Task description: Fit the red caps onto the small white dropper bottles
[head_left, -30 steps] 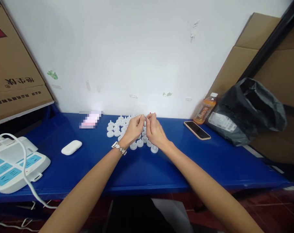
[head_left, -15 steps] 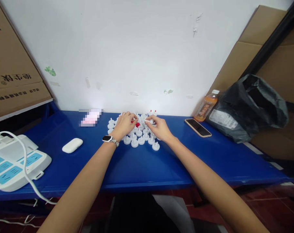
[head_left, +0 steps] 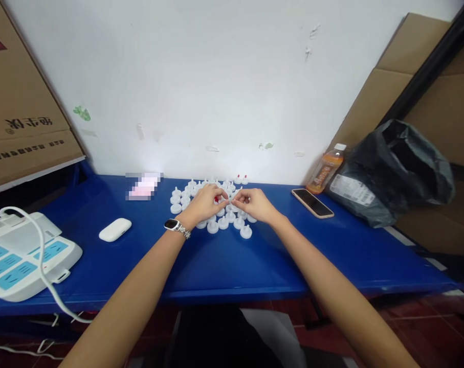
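My left hand (head_left: pixel 210 202) reaches over a cluster of white nozzle caps (head_left: pixel 212 226), thumb and fingers closed in a pinch. What those fingertips hold is too small to make out. Beside it, my right hand (head_left: pixel 253 204) pinches a small white piece, apparently a nozzle cap, mostly hidden by the fingers. The two sets of fingertips almost meet. Small red pieces (head_left: pixel 217 199) show partly behind my left thumb. Most caps in the cluster sit upright with spouts up. Two caps with red tips (head_left: pixel 245 179) stand at the back by the wall.
On the blue table (head_left: pixel 232 263), a white case (head_left: pixel 115 230) and a power strip (head_left: pixel 28 260) with a white cable lie left. To the right are a phone (head_left: pixel 312 203), an orange drink bottle (head_left: pixel 326 171) and a dark plastic bag (head_left: pixel 389 174). Cardboard boxes flank both sides.
My left hand has moved right and slightly nearer, off the red pieces, its fingers now pinched. My right fingertips have lowered a little, and both hands' fingertips have come close together.
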A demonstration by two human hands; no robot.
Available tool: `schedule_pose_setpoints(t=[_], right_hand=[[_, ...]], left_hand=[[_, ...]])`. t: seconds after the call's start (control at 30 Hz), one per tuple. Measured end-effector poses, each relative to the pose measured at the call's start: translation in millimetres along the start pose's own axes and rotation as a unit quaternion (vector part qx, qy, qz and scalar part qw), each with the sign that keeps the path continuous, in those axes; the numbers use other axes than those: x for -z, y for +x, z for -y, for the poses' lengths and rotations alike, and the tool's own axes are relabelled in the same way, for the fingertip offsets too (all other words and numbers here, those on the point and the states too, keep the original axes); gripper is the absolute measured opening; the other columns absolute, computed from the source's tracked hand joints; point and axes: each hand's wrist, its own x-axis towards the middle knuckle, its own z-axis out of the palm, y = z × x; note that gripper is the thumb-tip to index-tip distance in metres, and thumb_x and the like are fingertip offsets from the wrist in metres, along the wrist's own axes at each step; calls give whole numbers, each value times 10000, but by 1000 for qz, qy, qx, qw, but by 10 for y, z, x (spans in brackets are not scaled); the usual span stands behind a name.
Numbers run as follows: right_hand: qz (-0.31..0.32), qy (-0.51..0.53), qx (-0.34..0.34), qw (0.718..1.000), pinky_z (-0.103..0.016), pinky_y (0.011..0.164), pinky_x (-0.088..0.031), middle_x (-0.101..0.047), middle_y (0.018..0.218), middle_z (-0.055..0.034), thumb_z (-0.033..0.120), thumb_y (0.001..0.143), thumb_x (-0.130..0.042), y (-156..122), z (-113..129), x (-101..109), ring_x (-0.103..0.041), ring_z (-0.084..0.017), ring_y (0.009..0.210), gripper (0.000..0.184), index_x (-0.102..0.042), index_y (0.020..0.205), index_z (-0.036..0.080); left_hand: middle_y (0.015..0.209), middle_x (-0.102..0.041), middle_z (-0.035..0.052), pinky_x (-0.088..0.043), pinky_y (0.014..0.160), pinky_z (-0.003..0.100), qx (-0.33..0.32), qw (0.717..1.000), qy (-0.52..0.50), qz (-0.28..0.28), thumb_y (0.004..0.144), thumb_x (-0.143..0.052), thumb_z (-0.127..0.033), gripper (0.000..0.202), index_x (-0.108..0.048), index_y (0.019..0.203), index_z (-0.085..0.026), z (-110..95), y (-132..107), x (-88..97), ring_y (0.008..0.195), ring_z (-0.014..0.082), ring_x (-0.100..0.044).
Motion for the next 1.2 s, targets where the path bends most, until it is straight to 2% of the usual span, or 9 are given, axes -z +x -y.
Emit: schedule_pose_setpoints(t=[0.1,0.33,0.63,0.73,0.83,0.93,1.03,1.13,1.2], right_hand=[[11,-11,-6,1000,-230,574,-368,-651,644,11,261,798,-646,-10,8,29,-517,-104,577,126,-699,753,156],[49,-26,-1,998,-236,606,-411,-705,699,-5,213,790,-624,-21,18,12,-567,-117,597,115,-723,755,165],[39,-124,-11,991,-253,623,-390,-724,718,-16,201,778,-624,-9,-35,8,-618,-154,639,108,-732,772,195],[43,-162,-19,986,-267,663,-385,-716,684,-5,185,769,-612,-14,-16,-5,-628,-165,653,119,-724,736,209],[42,-159,-20,986,-283,728,-390,-731,722,2,201,791,-604,-19,20,-49,-640,-163,685,131,-735,789,216],[21,-136,-18,990,-292,765,-401,-746,783,3,251,809,-630,-9,30,-90,-644,-159,710,173,-740,939,224],[-25,-90,-43,995,-275,715,-423,-744,802,-4,311,834,-623,66,-64,-84,-637,-155,697,242,-717,1035,216],[-85,-65,-102,989,-263,663,-434,-725,762,-15,292,850,-577,259,-312,-30,-641,-160,689,203,-707,972,195],[-122,-78,-142,979,-267,668,-445,-717,749,-22,284,844,-577,438,-538,11,-651,-173,712,212,-693,996,191]], left_hand=[[916,-634,68,-429,835,378,2,1000,11,19,918,-550,-474,325,-731,1010,-220,-68,14,-59,930,249,-551],[923,-664,69,-388,891,424,24,997,67,15,910,-568,-350,211,-732,900,-219,-125,48,-74,960,271,-554],[927,-670,78,-380,880,433,48,994,96,10,917,-565,-336,202,-721,886,-211,-112,6,-10,970,290,-550],[933,-668,84,-381,878,434,45,994,103,9,918,-564,-330,203,-723,883,-210,-130,8,-25,973,292,-549],[936,-667,86,-386,877,435,41,993,106,12,920,-557,-338,213,-725,891,-210,-158,9,-33,978,291,-551],[957,-673,83,-392,878,433,46,994,95,12,925,-543,-362,227,-713,934,-210,-175,1,-25,988,288,-556],[959,-683,74,-398,880,425,57,996,67,-4,929,-533,-379,246,-676,1038,-211,-154,-10,-18,1008,284,-560],[926,-690,62,-399,872,423,66,996,53,-19,937,-518,-382,243,-650,1061,-220,-109,-8,-27,1001,283,-569],[918,-689,59,-397,865,424,63,997,49,-23,943,-506,-385,233,-650,1036,-226,-89,2,-41,985,279,-574]])
